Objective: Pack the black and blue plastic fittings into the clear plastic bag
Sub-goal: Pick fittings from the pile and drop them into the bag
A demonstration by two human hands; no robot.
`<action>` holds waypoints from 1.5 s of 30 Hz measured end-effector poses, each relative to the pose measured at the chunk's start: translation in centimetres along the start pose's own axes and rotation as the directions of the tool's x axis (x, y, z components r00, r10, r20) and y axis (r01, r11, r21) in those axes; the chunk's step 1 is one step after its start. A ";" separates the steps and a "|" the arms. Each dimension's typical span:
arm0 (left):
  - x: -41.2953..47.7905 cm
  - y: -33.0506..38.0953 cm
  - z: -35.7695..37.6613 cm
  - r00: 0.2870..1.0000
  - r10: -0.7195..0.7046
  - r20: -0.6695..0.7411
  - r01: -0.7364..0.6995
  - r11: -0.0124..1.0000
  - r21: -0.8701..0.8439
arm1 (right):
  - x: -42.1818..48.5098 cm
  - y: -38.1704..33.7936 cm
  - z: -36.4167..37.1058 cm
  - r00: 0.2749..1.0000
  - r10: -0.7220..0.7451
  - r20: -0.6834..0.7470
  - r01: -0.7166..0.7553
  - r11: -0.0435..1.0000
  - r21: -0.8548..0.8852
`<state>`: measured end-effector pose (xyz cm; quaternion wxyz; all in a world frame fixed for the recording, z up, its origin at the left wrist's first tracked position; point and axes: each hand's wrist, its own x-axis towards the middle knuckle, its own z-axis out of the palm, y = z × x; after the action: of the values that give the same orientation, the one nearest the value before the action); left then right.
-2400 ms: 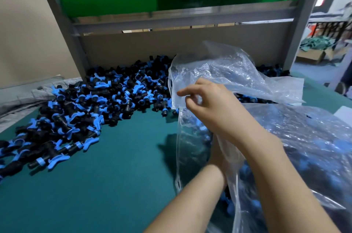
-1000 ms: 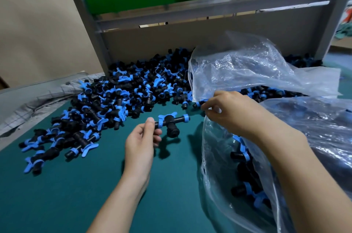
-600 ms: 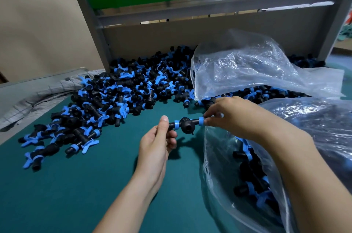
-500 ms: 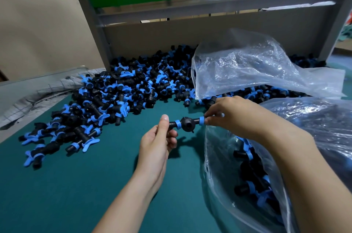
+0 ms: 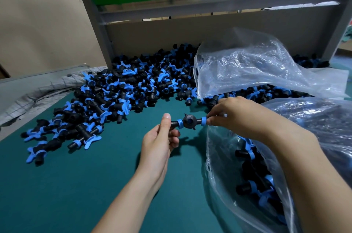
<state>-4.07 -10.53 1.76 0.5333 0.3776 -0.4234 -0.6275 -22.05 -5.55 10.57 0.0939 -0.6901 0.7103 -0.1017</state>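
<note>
Held above the green bench, the black plastic tee fitting with blue collars lies crosswise, left hand pinching one end, right hand pinching the other, nearer the mouth of the clear plastic bag by the right edge.

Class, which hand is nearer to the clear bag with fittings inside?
Right. The right hand pinches the rim of the clear bag; the left hand is off to the bag's left, above the table, gripping a fitting.
</note>
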 end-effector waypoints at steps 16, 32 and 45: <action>0.3 0.4 -0.1 0.923 -0.365 0.123 0.384 0.850 -0.360 | -0.1 0.8 -0.7 0.980 -0.106 -0.169 0.141 0.968 0.209; 0.9 0.1 -0.4 0.914 -0.395 0.096 0.398 0.820 -0.411 | -0.2 0.6 -0.8 0.962 -0.074 -0.262 0.119 0.980 0.158; -1.1 1.1 -0.1 0.925 -0.268 0.271 0.318 0.935 -0.160 | -0.2 0.2 -1.0 0.936 -0.060 -0.348 0.133 0.973 0.188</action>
<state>-3.44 -9.51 2.73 0.4122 0.3008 -0.3587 -0.7816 -22.48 -5.35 11.47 0.0367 -0.6828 0.6663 -0.2975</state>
